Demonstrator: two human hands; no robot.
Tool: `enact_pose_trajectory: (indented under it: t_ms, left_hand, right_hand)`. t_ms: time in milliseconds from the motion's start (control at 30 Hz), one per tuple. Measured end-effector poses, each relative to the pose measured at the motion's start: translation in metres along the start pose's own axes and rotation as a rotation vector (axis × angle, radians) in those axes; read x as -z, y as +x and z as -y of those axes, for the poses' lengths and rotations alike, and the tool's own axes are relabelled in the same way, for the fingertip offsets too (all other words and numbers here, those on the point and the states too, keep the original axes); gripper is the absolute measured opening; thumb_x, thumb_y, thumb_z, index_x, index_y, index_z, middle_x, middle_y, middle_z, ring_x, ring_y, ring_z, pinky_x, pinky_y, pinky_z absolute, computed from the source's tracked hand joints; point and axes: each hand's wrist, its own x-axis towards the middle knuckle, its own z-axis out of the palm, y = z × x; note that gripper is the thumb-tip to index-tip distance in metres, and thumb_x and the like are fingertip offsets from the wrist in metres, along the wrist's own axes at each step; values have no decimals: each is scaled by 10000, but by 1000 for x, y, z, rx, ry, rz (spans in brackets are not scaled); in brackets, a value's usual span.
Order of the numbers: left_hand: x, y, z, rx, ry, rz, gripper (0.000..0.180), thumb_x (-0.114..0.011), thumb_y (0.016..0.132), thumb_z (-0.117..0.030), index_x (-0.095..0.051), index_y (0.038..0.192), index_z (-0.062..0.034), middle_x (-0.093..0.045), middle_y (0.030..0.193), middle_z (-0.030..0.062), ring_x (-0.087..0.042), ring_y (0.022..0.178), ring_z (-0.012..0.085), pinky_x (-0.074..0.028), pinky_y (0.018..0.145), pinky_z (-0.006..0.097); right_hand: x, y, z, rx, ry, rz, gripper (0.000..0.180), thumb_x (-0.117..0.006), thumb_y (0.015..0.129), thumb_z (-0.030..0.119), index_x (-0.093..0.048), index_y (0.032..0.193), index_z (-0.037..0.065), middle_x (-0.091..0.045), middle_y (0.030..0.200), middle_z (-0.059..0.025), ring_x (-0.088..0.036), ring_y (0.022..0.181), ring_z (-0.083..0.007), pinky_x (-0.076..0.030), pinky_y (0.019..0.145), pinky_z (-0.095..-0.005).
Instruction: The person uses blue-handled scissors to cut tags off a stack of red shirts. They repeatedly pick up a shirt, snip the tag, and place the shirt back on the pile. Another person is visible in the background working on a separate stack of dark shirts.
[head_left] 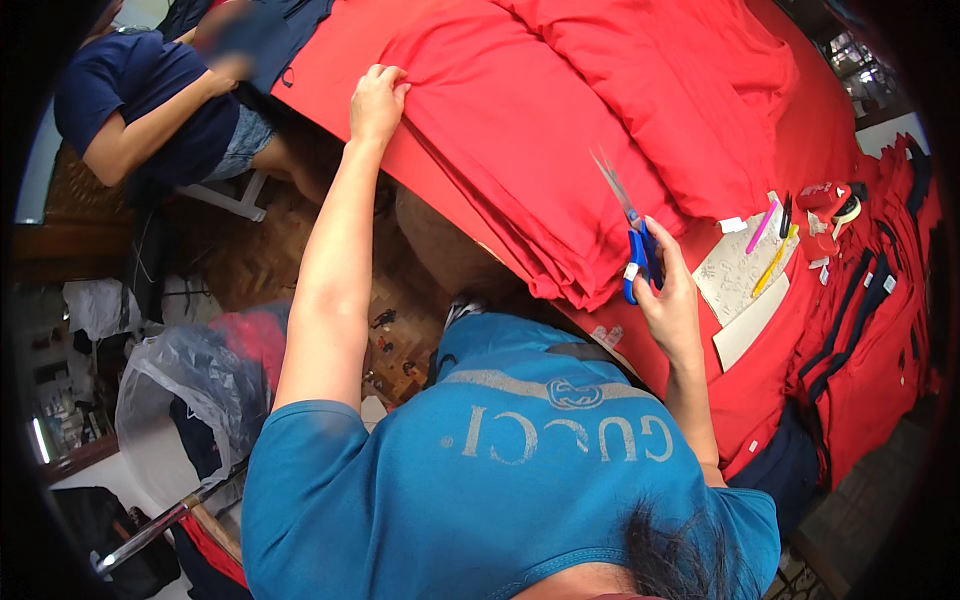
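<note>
Folded red cloth [520, 150] lies in thick layers across the table. At its left edge my left hand [377, 108] is closed, the fingertips pinching the fabric near the corner. In my right hand [668, 300] is a pair of scissors [640, 250] with blue handles. Their slim metal blades are slightly apart and point up and away over the cloth, with no fabric visibly between them. Beside that hand lies a sheet of paper with handwriting [740, 265]. A pink pen [762, 227] and a yellow pen [775, 262] rest on it.
A tape roll [847, 210] sits at the right among red garments [880, 350] with dark trim. Another person [160, 105] in a dark shirt sits at the far left, holding dark cloth. A clear plastic bag [195, 390] and a metal rail [160, 530] stand at the lower left.
</note>
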Motion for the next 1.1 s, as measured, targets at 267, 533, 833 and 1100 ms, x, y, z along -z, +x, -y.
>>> enact_pose_trajectory:
  t_ms: [267, 533, 833, 1100]
  left_hand:
    - [15, -17, 17, 209, -110, 3, 120, -660, 819, -167, -653, 834, -48, -661, 832, 148, -646, 828, 329, -501, 733, 423]
    - [26, -61, -3, 369, -84, -48, 145, -642, 833, -180, -659, 923, -68, -678, 864, 139, -664, 818, 306, -516, 737, 405]
    - [65, -141, -130, 63, -730, 227, 141, -599, 871, -68, -658, 992, -25, -647, 897, 81, -637, 804, 159, -501, 666, 264]
    - [62, -188, -92, 535, -809, 281, 181, -607, 908, -181, -648, 912, -5, -651, 776, 26, -589, 746, 80, -485, 673, 269]
  right_hand:
    - [0, -15, -3, -187, 347, 5, 620, -539, 778, -74, -420, 1369, 72, -574, 1071, -123, -601, 927, -144, -486, 815, -290]
    - [-38, -18, -3, 116, -131, 183, 663, -534, 749, -117, -420, 1374, 76, -540, 1107, -221, -553, 1032, -387, -462, 856, -408]
    - [-52, 7, 67, 229, 331, 323, 647, -556, 740, -108, -446, 1354, 62, -593, 1092, -184, -611, 979, -343, -484, 816, -418]
    - [-39, 17, 62, 431, -305, 481, 700, -636, 734, -55, -408, 1382, 79, -498, 984, -188, -529, 945, -380, -442, 828, -441]
